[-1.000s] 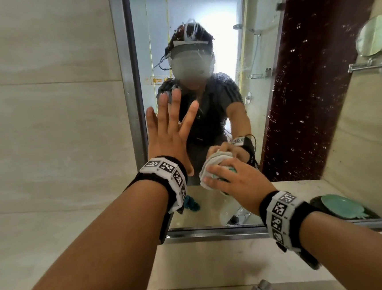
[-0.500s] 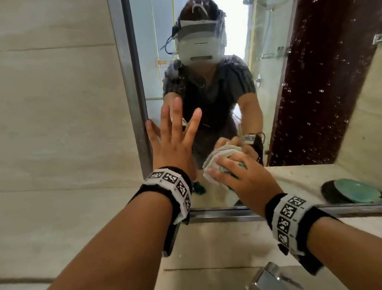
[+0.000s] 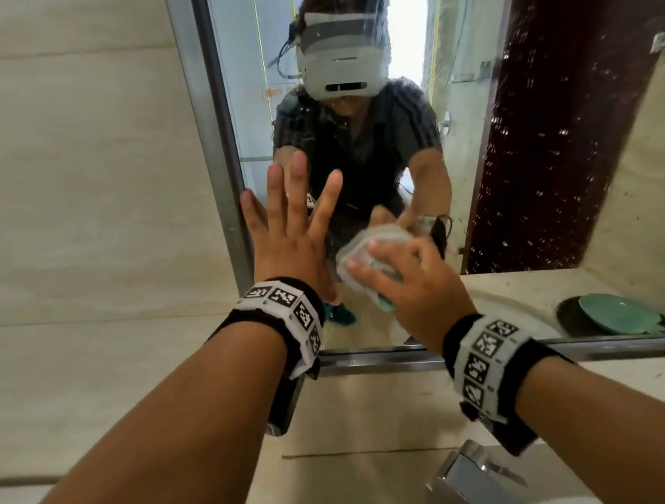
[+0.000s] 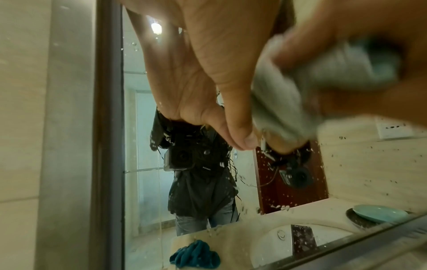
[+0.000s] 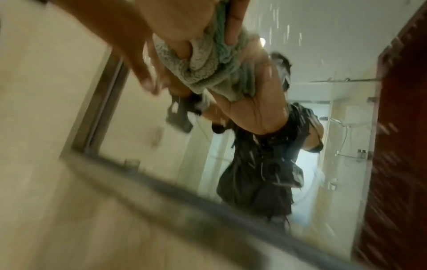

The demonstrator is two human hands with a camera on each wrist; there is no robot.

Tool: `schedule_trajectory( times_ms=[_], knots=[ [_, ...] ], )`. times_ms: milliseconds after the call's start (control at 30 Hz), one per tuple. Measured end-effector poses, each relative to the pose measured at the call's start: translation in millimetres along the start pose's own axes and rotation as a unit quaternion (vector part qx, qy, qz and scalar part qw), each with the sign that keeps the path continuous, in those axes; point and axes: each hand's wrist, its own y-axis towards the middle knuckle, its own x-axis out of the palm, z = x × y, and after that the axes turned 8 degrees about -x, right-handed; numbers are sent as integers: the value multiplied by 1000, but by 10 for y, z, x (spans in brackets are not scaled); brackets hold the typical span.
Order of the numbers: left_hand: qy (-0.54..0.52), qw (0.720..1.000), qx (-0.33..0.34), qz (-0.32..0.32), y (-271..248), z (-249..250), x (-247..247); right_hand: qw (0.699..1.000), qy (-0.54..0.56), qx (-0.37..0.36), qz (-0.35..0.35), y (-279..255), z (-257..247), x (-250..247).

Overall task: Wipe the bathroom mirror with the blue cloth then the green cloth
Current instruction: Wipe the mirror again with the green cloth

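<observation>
Right hand (image 3: 414,285) gripping the bunched green cloth (image 3: 367,250) against the bathroom mirror (image 3: 535,153), left hand (image 3: 293,235) pressing flat, fingers spread, beside it

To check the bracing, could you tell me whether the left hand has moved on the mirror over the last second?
Yes, slightly left: the left hand, earlier clear of the mirror's left frame, now has its little finger at it.

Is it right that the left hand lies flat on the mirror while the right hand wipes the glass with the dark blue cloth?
Not quite: the right hand grips the pale green cloth, as the right wrist view shows. The left hand does lie flat on the mirror.
</observation>
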Motion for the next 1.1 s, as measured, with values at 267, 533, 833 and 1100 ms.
schedule_trajectory(
  times_ms=[267,533,833,1100],
  knots=[
    [21,1000,-9,15,-67,31,-52,994,-7,-61,-91,-368,81,11],
    [2,999,33,-14,-374,70,153,997,12,66,35,11,158,-167],
    [-24,999,-11,-20,-421,232,450,997,-6,-39,-64,-608,-119,246],
    [-3,1000,-6,-10,-399,212,518,993,38,95,61,-129,15,10]
  ],
)
